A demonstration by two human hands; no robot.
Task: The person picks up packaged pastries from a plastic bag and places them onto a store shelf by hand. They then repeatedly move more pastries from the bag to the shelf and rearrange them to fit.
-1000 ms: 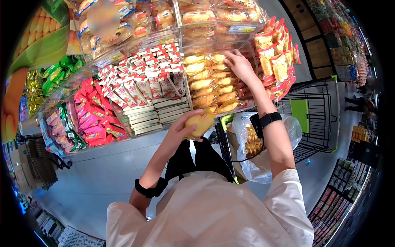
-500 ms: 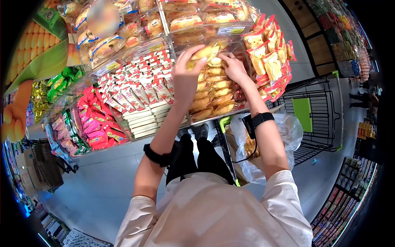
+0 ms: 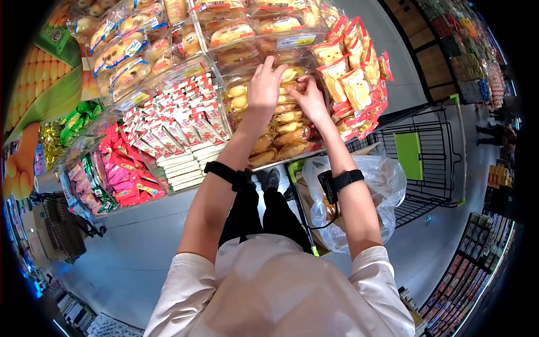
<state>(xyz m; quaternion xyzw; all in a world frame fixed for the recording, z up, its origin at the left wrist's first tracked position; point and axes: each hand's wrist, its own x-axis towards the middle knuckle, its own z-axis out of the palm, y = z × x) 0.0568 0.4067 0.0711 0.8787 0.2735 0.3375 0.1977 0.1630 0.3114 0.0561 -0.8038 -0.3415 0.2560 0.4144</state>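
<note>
My left hand [image 3: 264, 87] is up at a clear shelf bin [image 3: 264, 157] stacked with yellow wrapped bread packs [image 3: 283, 132]. It presses one bread pack [image 3: 291, 72] onto the top of the stack, fingers curled over it. My right hand [image 3: 307, 98] meets it from the right, fingertips pinched on the same pack's end. Both wrists wear black bands.
Red-and-white boxes [image 3: 179, 126] fill the bin to the left, with pink packets [image 3: 123, 168] further left. Toast-shaped snack bags [image 3: 351, 84] hang at the right. Below stands a black shopping cart [image 3: 429, 151] with a clear plastic bag [image 3: 368, 185] holding more bread. People stand far right [image 3: 499, 115].
My left hand lifted a bread pack from waist height up to the bin and set it on top of the stack. My right hand stayed in the bin and closed in on that pack.
</note>
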